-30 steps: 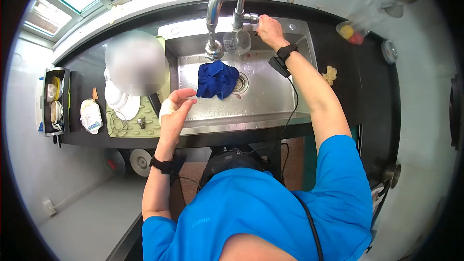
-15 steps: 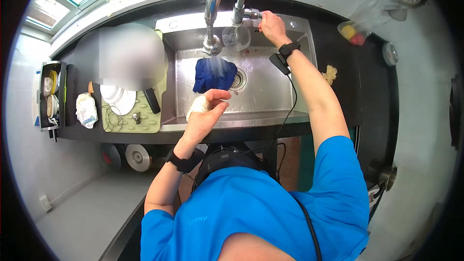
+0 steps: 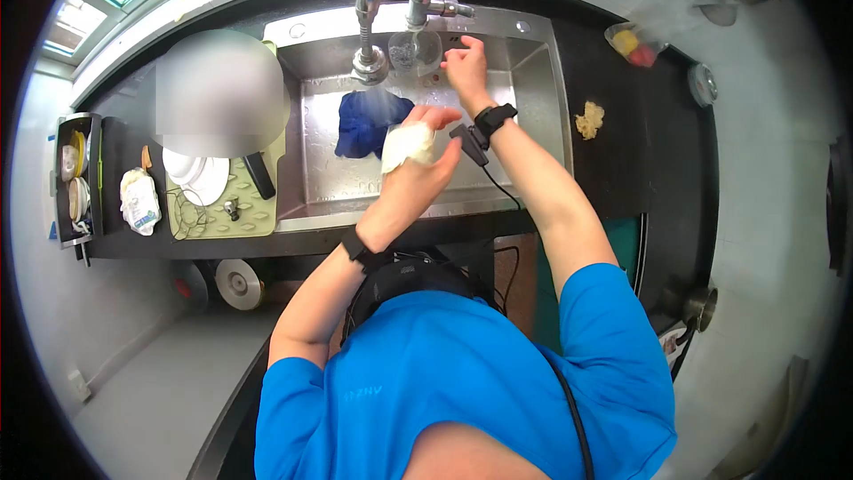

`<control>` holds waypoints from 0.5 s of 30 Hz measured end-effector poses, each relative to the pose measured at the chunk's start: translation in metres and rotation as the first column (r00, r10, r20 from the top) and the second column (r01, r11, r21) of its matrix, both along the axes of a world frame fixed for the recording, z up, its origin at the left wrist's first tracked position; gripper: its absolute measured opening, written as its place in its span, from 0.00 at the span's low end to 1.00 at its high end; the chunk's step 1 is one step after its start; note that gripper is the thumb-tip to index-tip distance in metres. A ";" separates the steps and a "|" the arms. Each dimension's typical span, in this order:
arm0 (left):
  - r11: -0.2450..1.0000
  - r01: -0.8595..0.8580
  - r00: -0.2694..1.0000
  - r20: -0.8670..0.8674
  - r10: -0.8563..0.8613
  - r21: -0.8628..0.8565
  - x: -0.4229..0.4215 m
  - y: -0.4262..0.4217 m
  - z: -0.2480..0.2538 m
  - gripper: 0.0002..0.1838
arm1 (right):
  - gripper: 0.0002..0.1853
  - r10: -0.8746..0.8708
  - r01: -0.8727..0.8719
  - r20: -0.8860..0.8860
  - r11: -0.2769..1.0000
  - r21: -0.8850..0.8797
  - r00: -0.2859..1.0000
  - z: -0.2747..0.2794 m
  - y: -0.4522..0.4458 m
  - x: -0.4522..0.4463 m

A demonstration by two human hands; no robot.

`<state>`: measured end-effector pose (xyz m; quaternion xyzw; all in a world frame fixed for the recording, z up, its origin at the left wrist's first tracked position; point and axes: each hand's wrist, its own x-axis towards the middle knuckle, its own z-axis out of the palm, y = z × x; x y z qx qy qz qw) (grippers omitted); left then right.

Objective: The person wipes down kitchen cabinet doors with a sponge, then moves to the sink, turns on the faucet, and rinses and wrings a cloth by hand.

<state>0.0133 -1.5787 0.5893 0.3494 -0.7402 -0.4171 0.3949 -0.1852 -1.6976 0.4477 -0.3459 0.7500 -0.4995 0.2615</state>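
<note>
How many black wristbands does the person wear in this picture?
2: the left wristband sits just behind the left hand, the right wristband just behind the right hand. Both are plainly visible; no other shows.

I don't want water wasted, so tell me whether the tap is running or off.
Running: a pale spray falls from the tap's spray head onto the blue cloth in the sink.

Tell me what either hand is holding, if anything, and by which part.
No hold shows. The right hand looks empty; a pale covering lies over the back of the left hand, but whether that hand grips anything cannot be told.
</note>
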 end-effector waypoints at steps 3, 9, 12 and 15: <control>0.996 -0.001 1.000 0.011 0.002 -0.089 -0.026 -0.003 0.001 0.15 | 0.17 0.047 -0.042 -0.328 0.999 0.024 0.943 0.016 0.019 0.011; 0.983 0.052 0.995 0.078 -0.066 0.175 -0.049 0.003 -0.007 0.15 | 0.14 0.194 -0.123 -0.578 0.980 0.159 0.793 0.041 0.032 0.015; 0.983 0.049 0.993 0.095 -0.066 0.175 -0.049 0.009 -0.002 0.16 | 0.12 0.199 -0.109 -0.572 0.976 0.187 0.796 0.039 0.032 0.017; 0.975 0.037 0.999 0.020 -0.043 0.219 -0.049 0.011 -0.007 0.15 | 0.10 0.197 -0.112 -0.536 0.976 0.186 0.821 0.036 0.031 0.018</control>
